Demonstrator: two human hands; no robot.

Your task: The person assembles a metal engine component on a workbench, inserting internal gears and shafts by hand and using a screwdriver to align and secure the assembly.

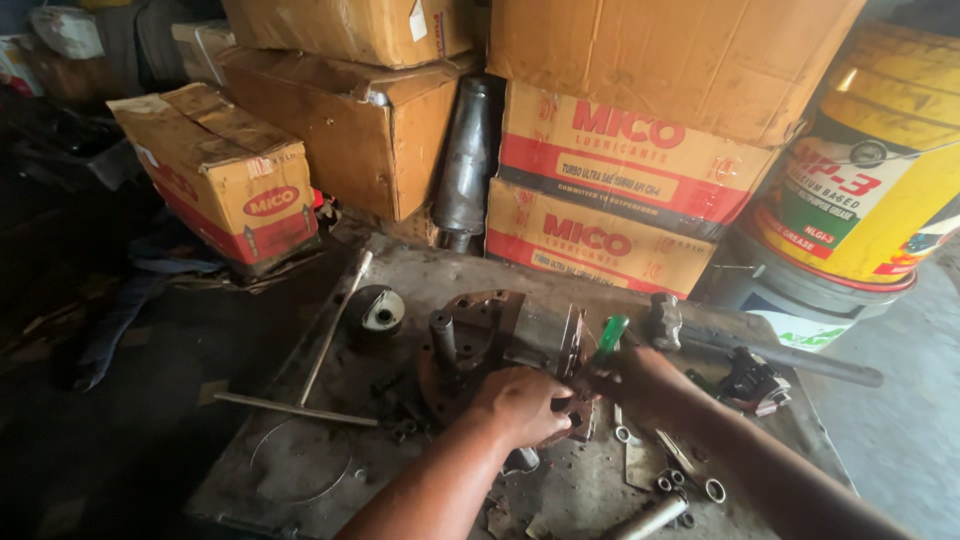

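The rusted pump housing [500,345], a cast-metal assembly with a round flange and a protruding shaft, lies at the middle of the steel work plate [300,470]; it appears heavy, rigid and probably oily, so it is best gripped by the flange rim or the block body rather than by the shaft. The left hand [522,403] is closed over the near edge of the housing, steadying it. The right hand [640,385], just right of the housing, is clenched around a green-handled screwdriver [608,340] angled toward the housing's right face. The plate is scratched, stained and flat. Behind the housing stand stacked cardboard cartons [600,190] and a dark metal cylinder [465,160]; to its right rear sits a yellow grease drum [870,160]. Left of the housing lie long steel rods [335,330]; loose washers [715,490] lie to its front right. The room is dim and cluttered.
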